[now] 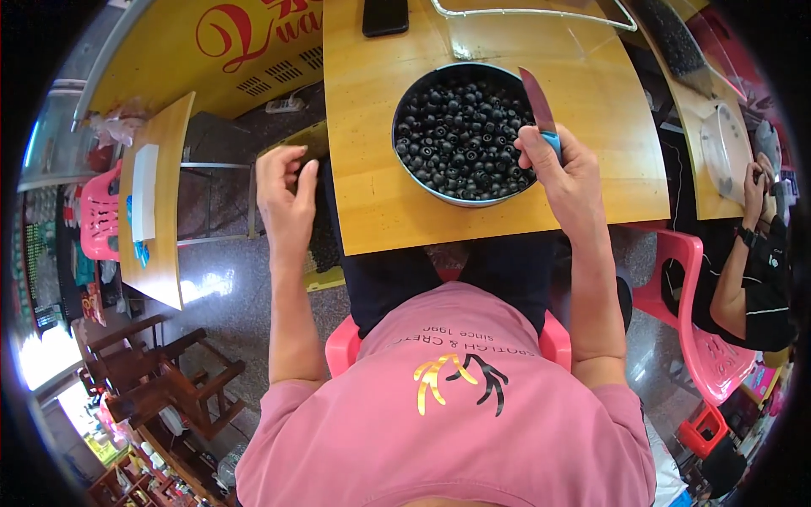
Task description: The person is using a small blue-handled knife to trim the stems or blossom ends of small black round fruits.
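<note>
Metal bowl (405,160) (shiny rim), glossy wood table (372,203), steel knife (537,103).

a bowl (463,133) of small round fruits (460,135) sits on the tabletop (372,169) before you; a phone (385,15) lies behind it; your knife (539,106) is over its right rim.

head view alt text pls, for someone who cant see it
Seen from above, a seated person's right hand grips a blue-handled knife over a round metal bowl of small black fruits on a wooden table; the left hand hangs beside the table, fingers curled.

Wood table (372,203) w/ berry bowl (405,160) (round, metal), phone (385,15).
</note>
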`<state>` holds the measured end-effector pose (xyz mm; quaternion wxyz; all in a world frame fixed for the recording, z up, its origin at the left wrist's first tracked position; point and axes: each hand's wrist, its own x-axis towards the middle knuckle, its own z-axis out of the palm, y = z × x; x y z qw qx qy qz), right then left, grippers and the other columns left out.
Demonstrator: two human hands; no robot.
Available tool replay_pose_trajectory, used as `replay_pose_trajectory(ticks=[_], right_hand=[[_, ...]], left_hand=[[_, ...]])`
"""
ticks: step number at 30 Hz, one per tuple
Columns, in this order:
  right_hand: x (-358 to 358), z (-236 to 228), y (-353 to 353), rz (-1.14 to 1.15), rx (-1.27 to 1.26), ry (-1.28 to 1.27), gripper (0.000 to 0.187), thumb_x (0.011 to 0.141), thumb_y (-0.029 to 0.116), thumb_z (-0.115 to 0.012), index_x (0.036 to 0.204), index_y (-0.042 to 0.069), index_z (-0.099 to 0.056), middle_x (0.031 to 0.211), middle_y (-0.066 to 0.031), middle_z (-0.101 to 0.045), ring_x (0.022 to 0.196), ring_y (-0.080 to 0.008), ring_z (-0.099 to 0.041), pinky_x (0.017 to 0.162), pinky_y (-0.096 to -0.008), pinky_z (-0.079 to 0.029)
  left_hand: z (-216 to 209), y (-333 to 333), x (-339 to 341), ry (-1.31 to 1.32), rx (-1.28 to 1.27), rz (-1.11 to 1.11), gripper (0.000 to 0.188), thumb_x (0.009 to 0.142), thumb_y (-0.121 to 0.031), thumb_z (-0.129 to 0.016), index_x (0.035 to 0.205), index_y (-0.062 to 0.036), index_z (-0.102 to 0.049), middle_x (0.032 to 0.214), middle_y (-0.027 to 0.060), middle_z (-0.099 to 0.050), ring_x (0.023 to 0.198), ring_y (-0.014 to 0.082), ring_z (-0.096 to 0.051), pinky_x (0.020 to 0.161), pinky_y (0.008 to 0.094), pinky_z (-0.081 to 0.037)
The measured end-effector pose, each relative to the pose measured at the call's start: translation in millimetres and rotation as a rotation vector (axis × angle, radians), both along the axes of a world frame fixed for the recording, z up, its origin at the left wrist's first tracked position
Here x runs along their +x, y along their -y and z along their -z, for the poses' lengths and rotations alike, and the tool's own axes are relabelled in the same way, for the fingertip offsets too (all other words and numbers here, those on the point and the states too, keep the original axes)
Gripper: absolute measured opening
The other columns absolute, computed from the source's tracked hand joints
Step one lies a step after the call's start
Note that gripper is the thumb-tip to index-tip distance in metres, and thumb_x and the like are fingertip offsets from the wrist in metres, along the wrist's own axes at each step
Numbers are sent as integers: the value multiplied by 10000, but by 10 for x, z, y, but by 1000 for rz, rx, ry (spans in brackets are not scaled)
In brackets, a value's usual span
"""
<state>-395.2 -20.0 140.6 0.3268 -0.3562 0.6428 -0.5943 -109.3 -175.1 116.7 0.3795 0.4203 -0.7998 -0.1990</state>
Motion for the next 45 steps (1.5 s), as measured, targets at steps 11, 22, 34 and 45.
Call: replay_pose_trajectory(ticks=[11, 22, 34, 45], right_hand=[[41, -63, -44, -54, 4, -69, 274, 947, 254, -631, 925, -18, -645, 741, -13, -604, 702, -64, -540, 654, -209, -424], [118, -84, 26, -113, -30, -21, 239, 944, 232, -636, 989, -2, -648, 800, 0, -625, 754, -63, -565, 691, -209, -448], [161, -166, 46, -128, -135, 268, 199, 909, 242, -683, 945, 47, -660, 685, 53, -544, 560, -25, -426, 504, -188, -314], [103, -47, 102, -27, -131, -28, 168, 886, 180, -710, 893, 20, -660, 736, 36, -616, 637, -23, -498, 576, -183, -382]], left_hand=[[-204, -35, -1221, 556, -220, 630, 132, 766, -105, -704, 863, -71, -621, 904, 81, -607, 934, 254, -579, 799, 383, -428], [-353, -272, -1200, -406, 704, 675, 218, 824, -78, -740, 975, -9, -598, 869, 16, -633, 765, 61, -599, 675, 215, -482], [-235, -399, -1309, -678, 789, 785, 163, 840, -21, -720, 950, -14, -599, 932, 48, -633, 827, 101, -618, 733, 226, -510], [-250, -615, -1338, -545, 903, 591, 231, 895, -79, -674, 1102, 19, -641, 981, 54, -679, 790, 80, -615, 692, 213, -507]])
